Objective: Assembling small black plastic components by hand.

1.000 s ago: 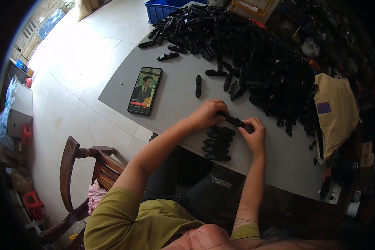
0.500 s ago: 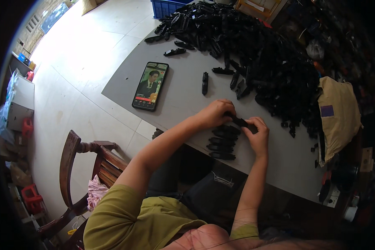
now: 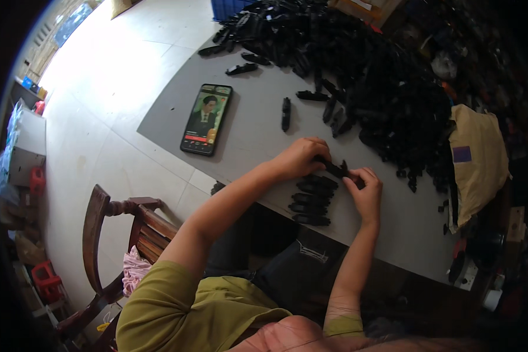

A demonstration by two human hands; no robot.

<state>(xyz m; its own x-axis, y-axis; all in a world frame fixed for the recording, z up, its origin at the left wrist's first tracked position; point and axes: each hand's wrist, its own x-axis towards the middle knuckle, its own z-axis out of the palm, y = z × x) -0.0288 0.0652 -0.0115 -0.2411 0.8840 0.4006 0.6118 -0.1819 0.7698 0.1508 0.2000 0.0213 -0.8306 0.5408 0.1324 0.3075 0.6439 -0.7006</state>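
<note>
A slim black plastic part [image 3: 333, 168] is held level between my two hands, just above the grey table. Its left end is in the closed fingers of my left hand [image 3: 305, 158]. My right hand [image 3: 366, 190] pinches at its right end, where a small piece sticks up; the fingertips partly hide that end. Right below the hands, a short column of similar black parts [image 3: 311, 202] lies side by side near the table's front edge. One more loose black part [image 3: 286, 114] rests alone beyond my left hand.
A large heap of black parts [image 3: 387, 100] covers the far and right side of the table [image 3: 249, 126]. A lit smartphone [image 3: 206, 120] lies at the left. A tan bag [image 3: 480, 164] stands at the right edge, a blue crate [image 3: 229, 9] behind, a wooden chair [image 3: 149, 226] at lower left.
The view has shifted slightly. A small upright piece now shows on the held part near my right fingers, which have moved a little to the right. Both hands keep their grip.
</note>
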